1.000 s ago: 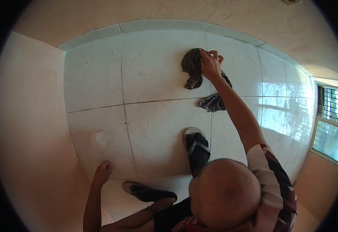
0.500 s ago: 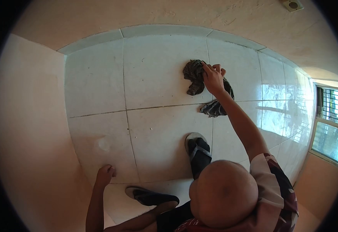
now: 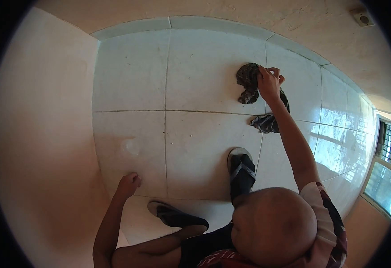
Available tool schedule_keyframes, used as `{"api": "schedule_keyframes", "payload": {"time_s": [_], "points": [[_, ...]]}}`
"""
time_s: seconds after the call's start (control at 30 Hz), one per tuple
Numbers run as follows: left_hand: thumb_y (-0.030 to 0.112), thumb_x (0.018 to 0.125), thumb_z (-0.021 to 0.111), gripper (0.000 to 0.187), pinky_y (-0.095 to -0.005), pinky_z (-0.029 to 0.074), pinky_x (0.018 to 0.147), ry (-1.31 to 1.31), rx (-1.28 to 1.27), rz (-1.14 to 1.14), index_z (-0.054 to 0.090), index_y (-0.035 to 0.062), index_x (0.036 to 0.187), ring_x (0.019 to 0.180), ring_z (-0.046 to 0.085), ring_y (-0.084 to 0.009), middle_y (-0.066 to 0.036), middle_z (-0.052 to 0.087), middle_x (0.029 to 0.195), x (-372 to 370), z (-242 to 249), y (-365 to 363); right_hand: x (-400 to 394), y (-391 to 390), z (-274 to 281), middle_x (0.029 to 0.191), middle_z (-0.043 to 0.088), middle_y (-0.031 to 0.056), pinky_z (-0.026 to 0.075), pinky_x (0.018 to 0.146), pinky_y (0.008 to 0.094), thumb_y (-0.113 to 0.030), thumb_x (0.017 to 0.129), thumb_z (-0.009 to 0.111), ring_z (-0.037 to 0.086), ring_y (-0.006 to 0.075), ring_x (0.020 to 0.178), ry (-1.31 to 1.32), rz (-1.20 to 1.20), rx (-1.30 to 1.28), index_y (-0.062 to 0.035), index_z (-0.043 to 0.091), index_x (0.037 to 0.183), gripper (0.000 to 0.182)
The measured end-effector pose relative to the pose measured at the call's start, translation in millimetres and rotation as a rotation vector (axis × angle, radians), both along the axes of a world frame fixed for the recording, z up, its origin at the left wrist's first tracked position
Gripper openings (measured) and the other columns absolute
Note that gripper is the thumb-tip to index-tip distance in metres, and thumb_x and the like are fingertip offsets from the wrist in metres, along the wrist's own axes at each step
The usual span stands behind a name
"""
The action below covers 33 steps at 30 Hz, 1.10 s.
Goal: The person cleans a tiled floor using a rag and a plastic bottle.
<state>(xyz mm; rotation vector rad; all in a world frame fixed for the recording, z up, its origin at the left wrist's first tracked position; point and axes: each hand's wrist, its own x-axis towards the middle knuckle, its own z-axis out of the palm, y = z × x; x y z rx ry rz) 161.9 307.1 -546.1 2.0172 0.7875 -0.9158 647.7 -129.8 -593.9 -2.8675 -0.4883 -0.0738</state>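
My right hand (image 3: 270, 83) is closed on a dark, patterned rag (image 3: 248, 80) at the upper right of the floor. The rag lies bunched on the white tiles, with one part left of the hand and a frayed end (image 3: 265, 123) below it, beside my forearm. Part of the cloth is hidden under my hand and wrist. At the lower left, my left hand (image 3: 129, 184) hovers near the floor with its fingers curled in; nothing shows in it.
White floor tiles (image 3: 128, 89) carry small bits of debris (image 3: 191, 136). My sandalled feet (image 3: 241, 172) are below the rag. Walls rise at the left (image 3: 48, 111) and top. A socket (image 3: 362, 18) sits upper right; a barred window (image 3: 388, 143) is at the far right.
My view has turned, so floor and rag appear farther right and slightly higher. My right hand stays on the rag, which keeps about the same place on the tiles. My left hand appears slightly higher.
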Motion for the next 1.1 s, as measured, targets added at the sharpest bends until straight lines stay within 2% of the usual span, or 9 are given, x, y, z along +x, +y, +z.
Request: {"api": "schedule_keyframes", "payload": {"time_s": [0.27,0.4,0.53,0.6,0.67,0.8,0.97,1.0,1.1], "points": [[0.025,0.100,0.062,0.024,-0.0396,0.051,0.073,-0.012,0.083,-0.149,0.062,0.0006,0.099,0.076,0.066,-0.0270,-0.015,0.068,0.083,-3.4,9.0,-2.2,-32.7,9.9,7.3,0.122,0.073,0.0084,0.027,0.105,0.0554,-0.030,0.089,0.065,0.047,0.0332,0.128,0.057,-0.044,0.048,-0.0117,0.064,0.124,0.040],[0.027,0.100,0.063,0.024,-0.0402,0.052,0.075,-0.072,0.077,-0.114,0.062,0.0022,0.101,0.079,0.066,-0.0300,-0.016,0.068,0.086,-14.3,3.9,-3.8,-57.5,12.8,14.8,0.115,0.072,0.0123,0.026,0.104,0.0559,-0.034,0.085,0.069,0.045,0.0340,0.129,0.079,0.007,0.095,-0.0129,0.053,0.135,0.056],[0.028,0.099,0.064,0.026,-0.0421,0.052,0.077,-0.045,0.073,-0.176,0.063,0.0030,0.104,0.083,0.067,-0.0324,-0.017,0.069,0.090,-14.2,3.3,-0.9,-72.1,18.9,24.3,0.116,0.071,0.0134,0.025,0.103,0.0560,-0.049,0.080,0.078,0.044,0.0340,0.129,0.121,-0.008,-0.006,-0.0141,0.041,0.153,0.089],[0.028,0.099,0.064,0.026,-0.0427,0.052,0.077,-0.039,0.073,-0.196,0.063,0.0030,0.104,0.084,0.067,-0.0332,-0.017,0.069,0.090,-10.6,7.2,-1.8,-74.3,26.5,19.7,0.114,0.071,0.0106,0.027,0.102,0.0555,-0.046,0.080,0.082,0.044,0.0327,0.127,0.082,-0.045,0.004,-0.0162,0.048,0.152,0.085],[0.028,0.099,0.064,0.026,-0.0430,0.052,0.078,-0.015,0.097,-0.234,0.063,0.0031,0.104,0.084,0.068,-0.0333,-0.017,0.069,0.090,-6.9,12.7,-5.2,-72.0,32.1,10.0,0.114,0.069,0.0053,0.029,0.100,0.0550,-0.035,0.082,0.082,0.046,0.0319,0.124,-0.012,0.009,-0.049,-0.0161,0.063,0.137,0.062],[0.029,0.099,0.064,0.026,-0.0426,0.052,0.078,-0.038,0.091,-0.224,0.063,0.0032,0.104,0.084,0.068,-0.0332,-0.017,0.069,0.090,-15.5,8.2,-6.7,-83.0,55.8,-2.2,0.111,0.067,0.0001,0.032,0.097,0.0546,-0.025,0.082,0.081,0.048,0.0298,0.120,-0.100,0.082,-0.006,-0.0148,0.072,0.118,0.039],[0.028,0.099,0.064,0.025,-0.0426,0.052,0.076,-0.103,0.059,-0.147,0.063,0.0028,0.102,0.082,0.067,-0.0334,-0.017,0.069,0.089,-25.2,4.5,-7.6,-123.3,95.6,-6.5,0.097,0.062,-0.0018,0.035,0.093,0.0542,-0.021,0.082,0.076,0.052,0.0238,0.110,-0.159,0.767,-0.024,-0.0145,0.068,0.097,0.018],[0.028,0.099,0.064,0.025,-0.0426,0.052,0.076,-0.097,0.056,-0.145,0.063,0.0028,0.102,0.082,0.067,-0.0334,-0.017,0.069,0.089,-25.0,3.8,-5.1,-113.9,96.8,-4.2,0.097,0.062,-0.0018,0.035,0.093,0.0542,-0.021,0.082,0.076,0.052,0.0238,0.110,-0.152,0.770,-0.024,-0.0145,0.068,0.097,0.018],[0.026,0.098,0.065,0.023,-0.0426,0.052,0.074,-0.153,0.046,-0.180,0.063,0.0035,0.099,0.079,0.067,-0.0327,-0.016,0.067,0.085,-23.7,1.2,-4.6,-91.7,104.0,12.7,0.093,0.060,-0.0029,0.037,0.093,0.0519,-0.019,0.081,0.074,0.052,0.0228,0.109,-0.196,0.316,0.000,-0.0158,0.065,0.091,0.014]]}}
